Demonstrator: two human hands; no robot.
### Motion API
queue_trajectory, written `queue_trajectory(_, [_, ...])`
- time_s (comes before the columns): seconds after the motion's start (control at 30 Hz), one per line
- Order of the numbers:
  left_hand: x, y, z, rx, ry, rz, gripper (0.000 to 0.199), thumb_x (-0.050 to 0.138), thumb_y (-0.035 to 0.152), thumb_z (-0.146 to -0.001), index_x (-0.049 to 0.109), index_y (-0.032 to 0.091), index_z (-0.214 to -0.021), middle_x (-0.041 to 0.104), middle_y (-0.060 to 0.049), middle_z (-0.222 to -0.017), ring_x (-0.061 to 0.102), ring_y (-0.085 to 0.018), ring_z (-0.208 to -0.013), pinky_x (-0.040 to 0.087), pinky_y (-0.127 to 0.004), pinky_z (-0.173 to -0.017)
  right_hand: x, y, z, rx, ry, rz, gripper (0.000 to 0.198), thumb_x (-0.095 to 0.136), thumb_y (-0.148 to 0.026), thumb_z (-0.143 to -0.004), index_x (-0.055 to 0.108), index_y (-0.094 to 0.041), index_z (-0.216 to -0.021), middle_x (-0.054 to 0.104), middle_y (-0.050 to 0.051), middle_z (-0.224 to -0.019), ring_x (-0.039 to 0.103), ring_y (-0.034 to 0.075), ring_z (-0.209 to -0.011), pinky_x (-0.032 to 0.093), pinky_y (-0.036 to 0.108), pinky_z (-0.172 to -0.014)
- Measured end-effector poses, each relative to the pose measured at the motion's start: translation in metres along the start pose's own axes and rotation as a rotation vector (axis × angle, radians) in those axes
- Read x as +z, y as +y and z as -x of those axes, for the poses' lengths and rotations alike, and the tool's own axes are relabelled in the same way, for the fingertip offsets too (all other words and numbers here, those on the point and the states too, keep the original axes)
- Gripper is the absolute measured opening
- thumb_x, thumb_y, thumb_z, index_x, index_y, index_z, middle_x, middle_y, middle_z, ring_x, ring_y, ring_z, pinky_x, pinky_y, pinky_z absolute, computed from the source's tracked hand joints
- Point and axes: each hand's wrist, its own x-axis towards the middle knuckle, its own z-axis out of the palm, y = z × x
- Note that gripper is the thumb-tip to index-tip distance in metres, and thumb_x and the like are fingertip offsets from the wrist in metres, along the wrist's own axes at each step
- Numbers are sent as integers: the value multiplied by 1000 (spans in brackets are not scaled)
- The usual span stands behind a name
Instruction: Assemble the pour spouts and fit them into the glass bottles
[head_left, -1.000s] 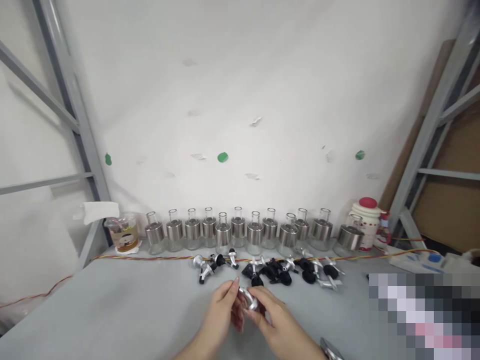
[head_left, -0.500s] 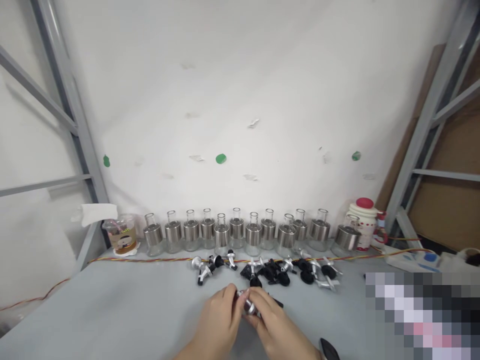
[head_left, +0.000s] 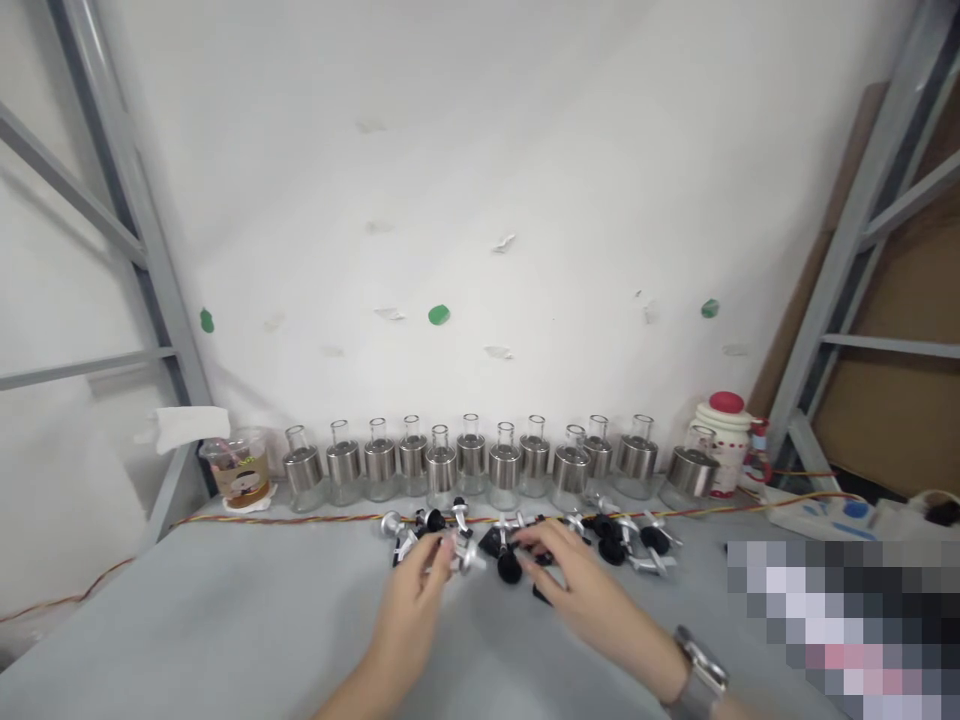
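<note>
My left hand is closed on a silver pour spout, which is blurred and points to the right. My right hand has its fingers apart over the pile of black and silver spouts, with nothing seen in its grasp. Just left of its fingertips lies a spout with a round black stopper. More spouts lie to the right of that hand. Beyond my left hand are a silver-capped spout and a few others, partly covered by the fingers.
Several glass bottles with steel collars stand in a row along the wall. A twisted red and yellow wire crosses the grey table before them. A plastic cup stands left, a white flask and power strip right.
My hands have come apart from the silver piece they held together. The left has moved a little left with a spout; the right has moved right and forward to the pile, fingers opened.
</note>
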Motion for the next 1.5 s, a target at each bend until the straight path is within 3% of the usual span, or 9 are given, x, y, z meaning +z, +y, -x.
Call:
queue_trajectory(0.1, [-3, 1, -8, -241, 61, 402, 28, 58, 40, -73, 59, 15, -86, 62, -5, -83, 58, -21, -88, 48, -34, -77, -13, 24, -7, 106, -36, 192, 20, 49, -13, -64, 62, -18, -79, 57, 6, -86, 52, 21, -85, 38, 33, -78])
queue_trajectory(0.2, [-2, 0, -9, -379, 76, 558, 28, 63, 37, -70, 58, 15, -86, 65, -8, -82, 59, -25, -92, 50, -39, -75, -13, 39, -5, 167, -157, 162, 20, 53, -15, -59, 61, -16, -77, 57, 5, -80, 53, 19, -76, 40, 28, -68])
queue_trajectory(0.4, [1, -2, -2, -329, -37, 535, 24, 62, 38, -70, 61, 15, -80, 64, -9, -94, 53, -26, -104, 51, -37, -74, 8, 32, 3, 132, -142, 225, 21, 46, -9, -58, 57, -17, -74, 58, 4, -78, 54, 17, -71, 38, 25, -63])
queue_trajectory(0.67, [4, -9, 0, -365, -82, 549, 42, 71, 31, -62, 61, 17, -100, 69, -8, -86, 61, -21, -88, 48, -32, -78, 14, 20, 1, 48, -85, 316, 25, 38, -7, -73, 62, -15, -78, 62, 9, -83, 56, 22, -81, 36, 31, -75])
queue_trajectory(0.83, [6, -3, 2, -405, -98, 547, 46, 70, 32, -64, 58, 16, -106, 68, -7, -78, 62, -18, -83, 47, -30, -78, 14, 16, -4, 101, -48, 44, 22, 46, -21, -76, 67, -18, -68, 63, 5, -69, 56, 18, -68, 39, 27, -64])
queue_trajectory(1.0, [7, -3, 3, -469, -136, 600, 44, 68, 34, -66, 58, 16, -105, 68, -6, -79, 62, -17, -80, 45, -29, -78, 23, 13, -8, 304, -26, -483, 16, 63, -32, -64, 69, -17, -63, 58, -1, -49, 48, 12, -45, 37, 24, -49])
queue_trajectory(1.23, [15, -10, 6, -437, -115, 623, 26, 69, 31, -63, 62, 16, -82, 67, -4, -74, 61, -14, -71, 47, -28, -69, 27, -1, -2, 407, -82, -1192, 28, 75, -32, -53, 69, -13, -72, 66, 3, -64, 58, 11, -56, 46, 27, -63])
queue_trajectory(1.37, [25, -13, 11, -392, -97, 647, 28, 72, 35, -59, 61, 16, -76, 65, -2, -72, 59, -13, -65, 47, -26, -62, 42, -14, 3, 387, -30, -1322, 27, 75, -32, -55, 65, -13, -69, 66, 3, -61, 59, 11, -54, 47, 26, -60])
queue_trajectory(1.5, [30, -18, 14, -363, -115, 618, 32, 69, 41, -60, 60, 14, -76, 62, -2, -62, 57, -13, -56, 46, -27, -58, 56, -15, 1, 361, 31, -1216, 31, 76, -38, -51, 58, -14, -60, 60, -3, -46, 53, 9, -42, 45, 22, -44])
